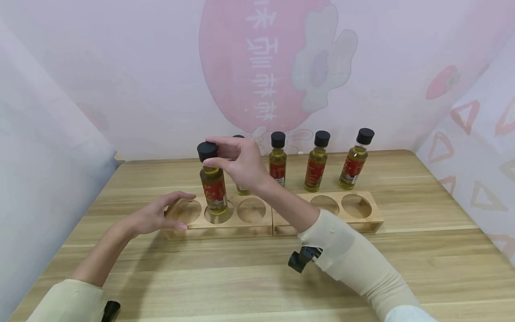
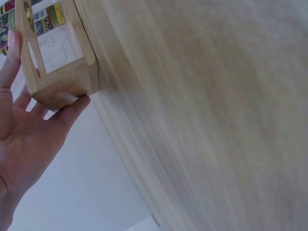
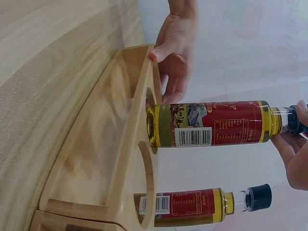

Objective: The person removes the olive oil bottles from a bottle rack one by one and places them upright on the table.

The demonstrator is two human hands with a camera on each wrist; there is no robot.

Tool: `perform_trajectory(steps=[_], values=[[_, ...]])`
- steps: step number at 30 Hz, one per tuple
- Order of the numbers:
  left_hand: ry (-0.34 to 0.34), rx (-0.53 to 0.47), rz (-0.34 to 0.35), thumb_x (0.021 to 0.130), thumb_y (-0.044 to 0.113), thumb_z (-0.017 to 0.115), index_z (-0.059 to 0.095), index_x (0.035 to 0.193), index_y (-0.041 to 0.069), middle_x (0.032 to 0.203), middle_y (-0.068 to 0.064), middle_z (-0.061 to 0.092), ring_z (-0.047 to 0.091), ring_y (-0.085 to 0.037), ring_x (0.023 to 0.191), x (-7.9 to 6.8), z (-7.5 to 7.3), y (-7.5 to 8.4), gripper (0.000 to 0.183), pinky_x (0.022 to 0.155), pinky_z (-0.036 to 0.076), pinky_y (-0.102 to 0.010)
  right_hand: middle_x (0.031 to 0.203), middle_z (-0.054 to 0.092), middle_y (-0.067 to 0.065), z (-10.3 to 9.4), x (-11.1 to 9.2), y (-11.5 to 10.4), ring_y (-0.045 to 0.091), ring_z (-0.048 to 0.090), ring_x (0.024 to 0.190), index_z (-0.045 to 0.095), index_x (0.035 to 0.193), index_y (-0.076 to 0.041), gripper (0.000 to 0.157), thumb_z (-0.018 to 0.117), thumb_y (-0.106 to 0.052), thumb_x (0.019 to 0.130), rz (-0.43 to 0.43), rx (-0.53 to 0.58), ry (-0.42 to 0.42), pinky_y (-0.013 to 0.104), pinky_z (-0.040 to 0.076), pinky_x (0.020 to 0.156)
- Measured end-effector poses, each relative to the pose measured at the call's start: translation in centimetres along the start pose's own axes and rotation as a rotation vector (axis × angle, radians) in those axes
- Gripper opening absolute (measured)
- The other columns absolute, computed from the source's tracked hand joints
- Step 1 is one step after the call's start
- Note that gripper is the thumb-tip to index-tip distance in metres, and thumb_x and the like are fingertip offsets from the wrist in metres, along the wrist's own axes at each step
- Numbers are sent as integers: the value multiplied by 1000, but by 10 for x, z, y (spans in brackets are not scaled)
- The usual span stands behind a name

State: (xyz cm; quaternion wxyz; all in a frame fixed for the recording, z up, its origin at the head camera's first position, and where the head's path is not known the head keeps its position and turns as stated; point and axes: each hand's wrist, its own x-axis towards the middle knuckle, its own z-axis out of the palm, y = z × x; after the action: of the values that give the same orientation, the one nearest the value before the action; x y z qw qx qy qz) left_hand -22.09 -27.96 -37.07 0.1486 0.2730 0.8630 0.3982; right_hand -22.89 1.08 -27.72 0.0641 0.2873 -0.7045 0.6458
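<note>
My right hand (image 1: 245, 163) pinches the black cap of an oil bottle (image 1: 214, 190) with a red label. This bottle is upright, its base at the middle hole of the left wooden rack (image 1: 232, 231); in the right wrist view, the bottle (image 3: 211, 124) has its base about level with the rack's top board. My left hand (image 1: 154, 214) grips the left end of that rack, thumb at the front and fingers toward the back. The left wrist view shows the rack's end panel (image 2: 65, 86) against the fingertips.
A second wooden rack (image 1: 372, 214) with round holes adjoins the first on the right, partly behind my right forearm. Several more oil bottles (image 1: 315, 167) stand in a row behind the racks on the wooden table (image 1: 225, 277). A printed cloth (image 1: 161, 80) hangs behind.
</note>
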Motion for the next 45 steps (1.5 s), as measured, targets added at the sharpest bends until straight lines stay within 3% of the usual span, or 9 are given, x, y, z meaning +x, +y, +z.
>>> perform_trajectory(steps=[28,45], values=[[11,31,17,85,17,86,49,145,-4,151,-26,50,30,-53,146,0,0,1,74,110,25,-79,118,75,19,0,11,-8,22,76,104,69,132,2,49,82,2,86,-10,8,66,25,60,89],[8,16,19,83,15,87,49,143,-4,149,-29,49,25,-57,147,0,0,2,74,111,21,-81,117,74,21,2,13,-8,24,76,104,69,132,3,48,82,4,85,-31,18,89,26,60,88]])
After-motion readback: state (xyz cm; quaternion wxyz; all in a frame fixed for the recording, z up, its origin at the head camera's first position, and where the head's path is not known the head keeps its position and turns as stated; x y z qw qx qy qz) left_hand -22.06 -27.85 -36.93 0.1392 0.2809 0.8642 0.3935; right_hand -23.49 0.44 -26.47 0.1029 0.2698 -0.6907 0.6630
